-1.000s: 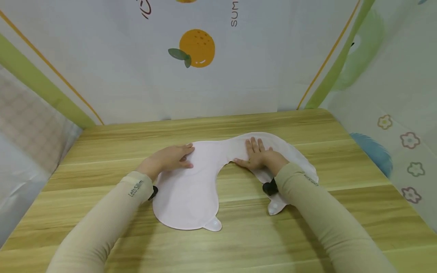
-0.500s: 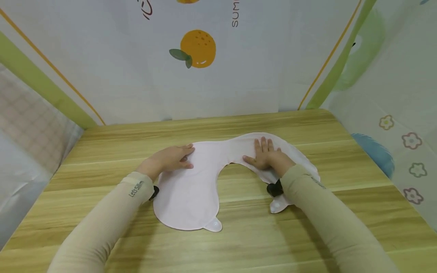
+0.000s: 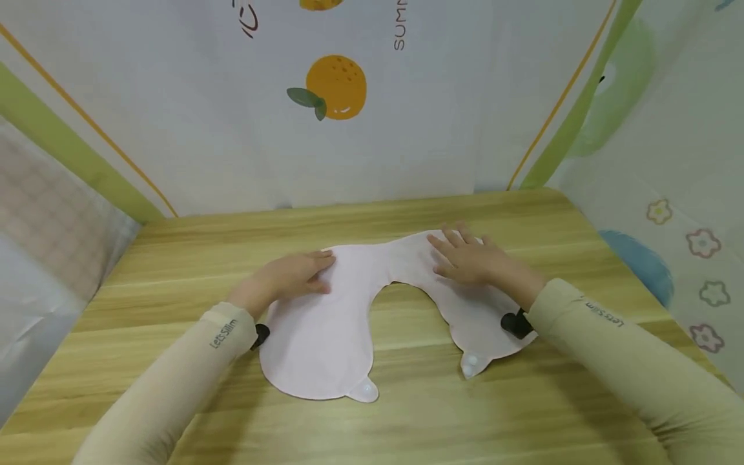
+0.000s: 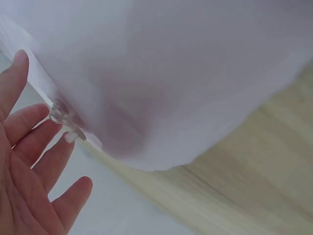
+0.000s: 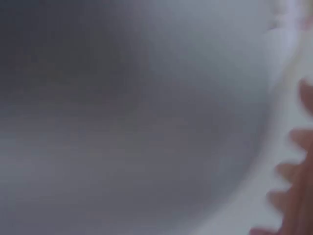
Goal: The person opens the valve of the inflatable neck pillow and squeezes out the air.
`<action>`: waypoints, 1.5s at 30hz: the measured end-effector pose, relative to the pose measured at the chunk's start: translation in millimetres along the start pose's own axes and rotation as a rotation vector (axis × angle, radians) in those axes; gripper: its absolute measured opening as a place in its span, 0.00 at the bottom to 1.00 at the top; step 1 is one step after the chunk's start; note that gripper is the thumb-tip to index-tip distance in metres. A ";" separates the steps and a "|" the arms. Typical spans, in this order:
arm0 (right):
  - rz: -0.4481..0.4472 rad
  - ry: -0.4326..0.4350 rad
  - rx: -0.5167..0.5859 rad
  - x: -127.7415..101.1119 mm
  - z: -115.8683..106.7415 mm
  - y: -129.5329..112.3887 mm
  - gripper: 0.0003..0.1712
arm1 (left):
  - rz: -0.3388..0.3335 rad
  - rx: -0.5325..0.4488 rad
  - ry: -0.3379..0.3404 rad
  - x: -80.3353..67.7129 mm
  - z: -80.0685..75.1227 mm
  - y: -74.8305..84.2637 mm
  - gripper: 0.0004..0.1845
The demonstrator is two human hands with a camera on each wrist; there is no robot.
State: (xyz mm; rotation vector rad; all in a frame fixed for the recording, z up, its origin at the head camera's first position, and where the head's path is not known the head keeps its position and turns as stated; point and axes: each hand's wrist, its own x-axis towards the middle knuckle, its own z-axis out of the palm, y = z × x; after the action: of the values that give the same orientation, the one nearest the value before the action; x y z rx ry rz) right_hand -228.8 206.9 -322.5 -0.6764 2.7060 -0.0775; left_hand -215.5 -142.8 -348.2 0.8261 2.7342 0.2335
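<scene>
While both hands lie flat on it, the pale pink horseshoe-shaped bib (image 3: 325, 323) sits spread on the wooden desk (image 3: 407, 413), its arch pointing away from the person and its two lobes toward them.

Left hand (image 3: 293, 274): fingers straight, palm down on the bib's left shoulder, gripping nothing; judged to be pinning that side so the fabric lies smooth.

Right hand (image 3: 479, 261): fingers spread and extended, resting on the bib's right arm near the top of the arch, holding nothing; judged to be flattening that side.

Snap tabs: one translucent tab (image 3: 363, 389) at the tip of the bib's left lobe, another (image 3: 471, 363) at the tip of the right lobe, both lying on the desk.

Views: the head camera alone shows the whole bib, both sleeves and the orange-print curtain (image 3: 336, 77) behind the desk. The left wrist camera shows the left hand (image 4: 29, 166) with fingers open, beside a blurred white surface (image 4: 161, 73) and wood grain. The right wrist view is blurred grey, fingertips only at its edge.
</scene>
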 end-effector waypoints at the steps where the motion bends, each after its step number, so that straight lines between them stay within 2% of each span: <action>1: -0.043 0.013 -0.016 0.6 4.2 4.5 0.40 | 0.011 -0.006 0.006 -0.9 1.3 1.3 0.36; 6: -0.220 0.050 -0.033 5.3 20.5 19.1 0.37 | 0.051 -0.001 0.026 -2.8 9.0 5.6 0.34; 11: -0.311 0.042 0.019 12.9 23.9 21.8 0.34 | 0.042 0.027 0.024 -1.6 13.2 4.4 0.33; 15: -0.332 -0.031 0.028 20.9 28.7 22.0 0.32 | 0.039 0.038 0.022 -1.9 13.1 2.0 0.34; 18: -0.311 -0.067 0.040 22.9 31.8 21.2 0.31 | 0.042 0.036 0.023 -3.4 11.9 2.5 0.34; 27: -0.219 -0.087 0.116 24.1 33.8 23.5 0.33 | 0.009 0.034 0.016 -7.8 11.9 1.7 0.35; 38: -0.082 -0.165 0.154 27.0 33.1 31.9 0.41 | -0.004 -0.004 0.035 -16.9 13.4 -1.0 0.35; 45: -0.041 -0.160 0.208 18.5 29.2 37.6 0.40 | -0.011 -0.017 0.046 -20.3 14.0 -4.4 0.34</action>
State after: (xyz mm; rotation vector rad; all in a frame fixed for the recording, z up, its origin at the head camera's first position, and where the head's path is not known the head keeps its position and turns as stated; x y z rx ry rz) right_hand -250.7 232.5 -360.9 -0.6455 2.4882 -0.2974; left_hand -197.3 -156.8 -358.2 0.8111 2.7749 0.2769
